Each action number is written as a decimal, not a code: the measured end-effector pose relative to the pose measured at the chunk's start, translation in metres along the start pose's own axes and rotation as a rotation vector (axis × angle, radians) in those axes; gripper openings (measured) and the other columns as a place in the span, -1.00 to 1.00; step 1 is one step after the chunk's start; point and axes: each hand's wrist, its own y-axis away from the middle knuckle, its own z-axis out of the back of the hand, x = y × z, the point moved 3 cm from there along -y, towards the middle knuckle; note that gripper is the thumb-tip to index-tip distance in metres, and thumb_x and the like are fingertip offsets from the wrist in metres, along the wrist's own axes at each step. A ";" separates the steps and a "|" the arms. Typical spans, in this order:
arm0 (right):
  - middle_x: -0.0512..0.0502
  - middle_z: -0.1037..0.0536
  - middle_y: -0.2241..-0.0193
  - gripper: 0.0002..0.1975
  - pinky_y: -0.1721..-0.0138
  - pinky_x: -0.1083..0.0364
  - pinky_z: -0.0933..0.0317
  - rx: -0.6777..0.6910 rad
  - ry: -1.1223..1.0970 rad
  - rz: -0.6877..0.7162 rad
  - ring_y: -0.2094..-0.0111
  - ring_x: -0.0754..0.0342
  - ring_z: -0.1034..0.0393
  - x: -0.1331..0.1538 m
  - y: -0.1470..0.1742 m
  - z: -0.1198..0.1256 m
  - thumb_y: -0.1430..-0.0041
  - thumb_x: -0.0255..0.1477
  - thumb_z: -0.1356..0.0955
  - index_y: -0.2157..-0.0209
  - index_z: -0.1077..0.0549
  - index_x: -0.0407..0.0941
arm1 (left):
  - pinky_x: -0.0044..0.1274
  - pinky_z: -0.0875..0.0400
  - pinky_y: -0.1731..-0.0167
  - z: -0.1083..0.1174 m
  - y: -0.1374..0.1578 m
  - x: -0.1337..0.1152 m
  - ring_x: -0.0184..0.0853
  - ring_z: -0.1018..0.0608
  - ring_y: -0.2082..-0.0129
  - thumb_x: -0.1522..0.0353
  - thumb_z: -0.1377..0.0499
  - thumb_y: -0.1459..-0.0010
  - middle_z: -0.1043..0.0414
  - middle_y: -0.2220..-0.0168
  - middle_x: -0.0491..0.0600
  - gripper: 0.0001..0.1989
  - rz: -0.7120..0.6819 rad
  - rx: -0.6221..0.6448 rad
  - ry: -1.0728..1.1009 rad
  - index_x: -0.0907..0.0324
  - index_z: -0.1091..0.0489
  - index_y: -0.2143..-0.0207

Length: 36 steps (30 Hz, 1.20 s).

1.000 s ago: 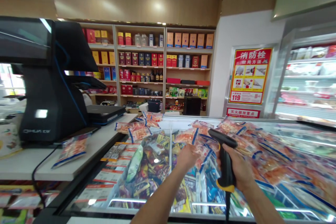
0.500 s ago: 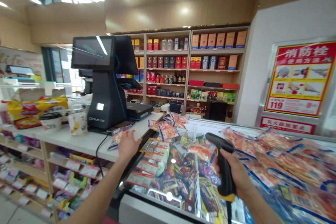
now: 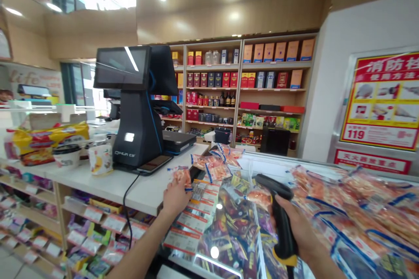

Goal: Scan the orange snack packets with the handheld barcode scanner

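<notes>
My left hand (image 3: 176, 196) is closed on a small clear packet of orange-pink food (image 3: 182, 176) with blue edges, over the counter's right edge. In my right hand (image 3: 293, 226) is a black and yellow barcode scanner (image 3: 282, 222), held upright with its head pointing left. Its cable hangs down from the handle. Similar packets (image 3: 218, 169) lie in a small pile just beyond my left hand. Many more packets (image 3: 360, 209) are heaped at the right on the freezer's glass top. One packet (image 3: 260, 196) sits partly behind the scanner.
A black checkout terminal (image 3: 135, 109) stands on the white counter (image 3: 147, 192), with a phone (image 3: 155, 164) at its base. Cups (image 3: 101, 157) and a yellow snack bag (image 3: 49, 139) are to its left. A black cable (image 3: 126, 205) hangs over the front edge. Boxed goods fill shelves (image 3: 212, 91) behind.
My left hand has moved right with the packet, from beside the terminal's base to the counter edge near the freezer. The scanner stays in my right hand. The view has shifted slightly.
</notes>
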 end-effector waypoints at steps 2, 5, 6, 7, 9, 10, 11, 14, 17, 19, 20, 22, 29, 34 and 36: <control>0.03 -0.33 0.79 -0.65 0.71 0.24 -0.11 0.003 -0.007 0.006 0.73 0.22 -0.21 0.000 0.001 0.001 0.12 -0.16 -0.27 0.63 -0.34 -0.20 | -0.44 -0.19 0.20 0.002 0.002 -0.007 -0.19 -0.31 0.10 0.43 0.00 0.08 -0.26 0.11 0.09 -0.58 -0.035 -0.014 0.020 0.15 -0.19 0.08; 0.02 -0.35 0.78 -0.65 0.70 0.25 -0.11 -0.010 -0.020 0.015 0.73 0.23 -0.21 0.000 0.003 0.006 0.12 -0.16 -0.28 0.62 -0.35 -0.20 | -0.52 -0.17 0.16 0.011 0.000 -0.009 -0.29 -0.33 0.12 0.49 0.06 0.04 -0.30 0.13 0.06 -0.65 -0.070 -0.031 0.075 0.20 -0.21 0.14; 0.02 -0.35 0.77 -0.66 0.70 0.25 -0.11 -0.016 -0.028 0.021 0.73 0.23 -0.21 0.000 0.004 0.008 0.12 -0.17 -0.28 0.62 -0.35 -0.20 | -0.53 -0.16 0.14 0.013 0.000 -0.010 -0.31 -0.33 0.11 0.49 0.08 0.03 -0.29 0.12 0.05 -0.66 -0.084 -0.038 0.096 0.20 -0.20 0.14; 0.03 -0.35 0.78 -0.66 0.70 0.25 -0.11 -0.017 -0.036 0.025 0.73 0.23 -0.21 0.000 0.004 0.010 0.12 -0.17 -0.28 0.61 -0.35 -0.20 | -0.55 -0.14 0.12 0.015 0.000 -0.012 -0.33 -0.32 0.10 0.48 0.09 0.01 -0.29 0.10 0.03 -0.66 -0.104 -0.041 0.117 0.20 -0.19 0.13; 0.03 -0.34 0.78 -0.66 0.70 0.25 -0.11 -0.014 -0.048 0.032 0.73 0.23 -0.20 0.000 0.004 0.013 0.12 -0.16 -0.28 0.61 -0.34 -0.19 | -0.60 -0.12 0.10 0.013 0.003 -0.020 -0.39 -0.32 0.09 0.47 0.09 0.00 -0.29 0.09 -0.02 -0.66 -0.158 -0.020 0.159 0.18 -0.19 0.12; 0.04 -0.34 0.79 -0.65 0.70 0.24 -0.11 -0.009 -0.050 0.033 0.74 0.22 -0.20 0.000 0.005 0.014 0.12 -0.16 -0.27 0.61 -0.34 -0.19 | -0.62 -0.13 0.11 0.010 0.005 -0.024 -0.40 -0.34 0.11 0.46 0.07 0.02 -0.31 0.11 -0.04 -0.66 -0.183 0.004 0.174 0.17 -0.21 0.14; 0.03 -0.34 0.79 -0.65 0.70 0.24 -0.11 -0.005 -0.050 0.035 0.74 0.22 -0.20 0.000 0.005 0.014 0.11 -0.15 -0.27 0.62 -0.34 -0.19 | -0.62 -0.15 0.12 0.006 0.007 -0.028 -0.39 -0.35 0.12 0.44 0.05 0.04 -0.33 0.13 -0.04 -0.66 -0.199 0.029 0.186 0.18 -0.23 0.15; 0.02 -0.35 0.79 -0.64 0.72 0.24 -0.10 -0.002 -0.039 0.054 0.75 0.22 -0.21 -0.001 0.005 0.014 0.10 -0.15 -0.26 0.62 -0.34 -0.20 | -0.48 -0.10 0.06 -0.011 0.013 -0.035 -0.25 -0.29 0.04 0.33 0.04 0.03 -0.25 0.05 0.09 -0.55 -0.171 0.038 0.200 0.29 -0.15 0.05; 0.03 -0.34 0.78 -0.64 0.74 0.26 -0.07 -0.021 -0.052 0.074 0.76 0.23 -0.20 -0.002 0.006 0.015 0.11 -0.16 -0.27 0.63 -0.32 -0.20 | -0.35 0.01 0.01 -0.030 0.021 -0.045 -0.13 -0.16 -0.05 0.27 0.05 0.03 -0.10 -0.06 0.21 -0.42 -0.159 0.057 0.217 0.38 -0.03 -0.04; 0.05 -0.34 0.76 -0.65 0.74 0.26 -0.07 -0.034 -0.085 0.077 0.75 0.23 -0.21 -0.002 0.007 0.017 0.12 -0.16 -0.28 0.62 -0.31 -0.20 | -0.37 0.06 -0.02 -0.041 0.030 -0.058 -0.15 -0.11 -0.08 0.30 0.03 0.05 -0.04 -0.09 0.19 -0.42 -0.192 0.093 0.243 0.37 -0.04 -0.04; 0.05 -0.34 0.76 -0.65 0.74 0.26 -0.07 -0.035 -0.097 0.076 0.75 0.24 -0.21 -0.002 0.007 0.018 0.12 -0.16 -0.28 0.62 -0.31 -0.19 | -0.38 0.08 -0.03 -0.044 0.034 -0.065 -0.17 -0.10 -0.09 0.33 0.02 0.06 -0.04 -0.10 0.18 -0.43 -0.204 0.108 0.261 0.37 -0.05 -0.04; 0.05 -0.33 0.77 -0.64 0.74 0.25 -0.07 -0.026 -0.095 0.069 0.75 0.24 -0.20 -0.001 0.010 0.018 0.11 -0.15 -0.27 0.61 -0.31 -0.20 | -0.44 0.07 -0.04 -0.045 0.043 -0.079 -0.23 -0.11 -0.09 0.37 0.00 0.10 -0.08 -0.08 0.14 -0.44 -0.229 0.147 0.313 0.33 -0.09 -0.02; 0.06 -0.29 0.80 -0.65 0.70 0.22 -0.05 -0.004 0.061 0.173 0.76 0.23 -0.15 0.013 0.014 -0.009 0.10 -0.16 -0.25 0.62 -0.28 -0.18 | -0.41 -0.06 0.02 -0.007 0.068 -0.115 -0.24 -0.19 -0.04 0.34 0.04 0.05 -0.16 -0.03 0.14 -0.52 -0.145 0.195 0.604 0.30 -0.11 0.03; -0.01 -0.42 0.58 -0.67 0.46 0.16 -0.15 -0.079 0.248 0.458 0.52 0.12 -0.29 0.010 0.006 -0.048 0.11 -0.17 -0.26 0.45 -0.34 -0.17 | -0.47 -0.35 0.32 -0.004 0.116 -0.154 -0.29 -0.46 0.23 0.11 0.15 -0.03 -0.38 0.16 0.05 -0.50 -0.072 0.529 1.224 0.16 -0.12 0.03; -0.06 -0.45 0.43 -0.63 0.35 0.13 -0.14 -0.077 0.306 0.506 0.38 0.07 -0.30 0.008 0.005 -0.062 0.10 -0.15 -0.25 0.35 -0.34 -0.16 | -0.48 -0.34 0.28 0.001 0.124 -0.159 -0.28 -0.42 0.16 0.07 0.14 -0.01 -0.34 0.12 0.04 -0.46 0.009 0.492 1.347 0.11 -0.06 -0.01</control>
